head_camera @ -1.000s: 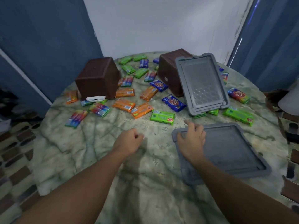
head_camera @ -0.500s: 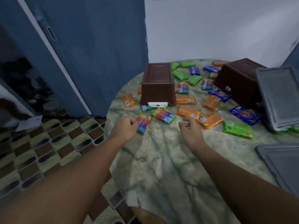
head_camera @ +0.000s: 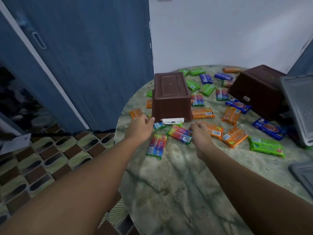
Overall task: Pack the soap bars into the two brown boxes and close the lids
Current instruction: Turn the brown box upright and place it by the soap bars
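Two brown boxes stand upside down on the round marble table (head_camera: 177, 184): the near box (head_camera: 171, 97) with a white latch at its front, the far box (head_camera: 259, 89) at the right. Several wrapped soap bars lie scattered around them in orange (head_camera: 202, 113), green (head_camera: 265, 146), blue (head_camera: 269, 128) and rainbow (head_camera: 156, 145) wrappers. My left hand (head_camera: 141, 127) hovers by the near box's front left corner, fingers loosely curled, holding nothing. My right hand (head_camera: 199, 133) hangs just above a rainbow bar (head_camera: 180, 134), fingers loosely curled, holding nothing.
One grey lid (head_camera: 299, 107) leans against the far box at the right edge. A second grey lid (head_camera: 303, 173) lies flat at the lower right. The table's left edge drops to a tiled floor (head_camera: 42, 167). A blue door (head_camera: 88, 56) stands behind.
My view has swung left. My right hand left the flat grey lid, and both hands moved forward to the front of the near brown box.
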Action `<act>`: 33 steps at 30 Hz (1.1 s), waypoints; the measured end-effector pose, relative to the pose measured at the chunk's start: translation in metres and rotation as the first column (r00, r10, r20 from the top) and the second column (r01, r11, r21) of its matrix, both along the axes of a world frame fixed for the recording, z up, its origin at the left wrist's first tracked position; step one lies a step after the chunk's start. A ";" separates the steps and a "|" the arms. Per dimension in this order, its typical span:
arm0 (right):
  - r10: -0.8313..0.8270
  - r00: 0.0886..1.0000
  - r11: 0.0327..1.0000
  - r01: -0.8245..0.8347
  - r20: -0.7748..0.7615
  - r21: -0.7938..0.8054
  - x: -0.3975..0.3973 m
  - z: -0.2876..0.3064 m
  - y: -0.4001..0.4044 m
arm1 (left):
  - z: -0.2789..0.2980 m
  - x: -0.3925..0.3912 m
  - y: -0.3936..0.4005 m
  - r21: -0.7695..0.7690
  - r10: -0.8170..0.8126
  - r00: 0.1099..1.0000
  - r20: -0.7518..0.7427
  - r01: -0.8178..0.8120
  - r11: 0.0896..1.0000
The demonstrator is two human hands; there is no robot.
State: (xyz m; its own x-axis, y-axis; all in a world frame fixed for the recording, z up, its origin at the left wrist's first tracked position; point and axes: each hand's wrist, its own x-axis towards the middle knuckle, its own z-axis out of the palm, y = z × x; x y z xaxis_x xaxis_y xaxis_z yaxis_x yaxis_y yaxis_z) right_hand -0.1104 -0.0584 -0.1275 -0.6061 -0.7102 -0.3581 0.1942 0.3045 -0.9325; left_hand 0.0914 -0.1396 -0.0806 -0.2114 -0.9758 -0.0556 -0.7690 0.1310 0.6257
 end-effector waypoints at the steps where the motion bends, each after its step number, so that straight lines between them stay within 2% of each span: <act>1: -0.002 1.000 1.000 0.002 -0.007 0.006 -0.007 0.001 -0.007 | 0.003 -0.003 -0.007 0.002 0.009 1.000 -0.011 -0.009 1.000; 9: 0.044 0.994 0.999 -0.045 -0.100 -0.013 -0.043 0.031 -0.076 | 0.013 -0.029 -0.071 0.107 0.127 0.988 -0.085 -0.117 0.987; 12: 0.105 0.974 0.994 -0.095 -0.202 0.056 -0.050 0.042 -0.107 | 0.012 -0.042 -0.098 0.145 0.117 0.988 -0.104 -0.101 0.984; 17: 0.058 0.924 0.988 0.001 -0.379 0.153 -0.070 0.053 -0.152 | 0.012 -0.072 -0.148 0.270 0.121 0.975 -0.186 -0.068 0.960; 22: 0.139 0.968 0.973 -0.094 -0.207 0.213 -0.071 0.044 -0.183 | 0.004 -0.088 -0.187 0.411 0.127 0.959 -0.253 -0.012 0.911; 26: 0.137 0.975 0.971 -0.098 -0.172 0.217 -0.062 0.045 -0.187 | -0.016 -0.092 -0.199 0.538 0.170 0.928 -0.330 0.037 0.842; 29: 0.111 0.982 0.980 -0.083 -0.153 0.179 -0.055 0.045 -0.185 | -0.029 -0.092 -0.199 0.522 0.152 0.923 -0.354 0.060 0.851; 33: 0.098 0.984 0.989 -0.080 -0.149 0.121 -0.060 0.033 -0.185 | -0.016 -0.084 -0.184 0.445 0.096 0.919 -0.383 0.092 0.891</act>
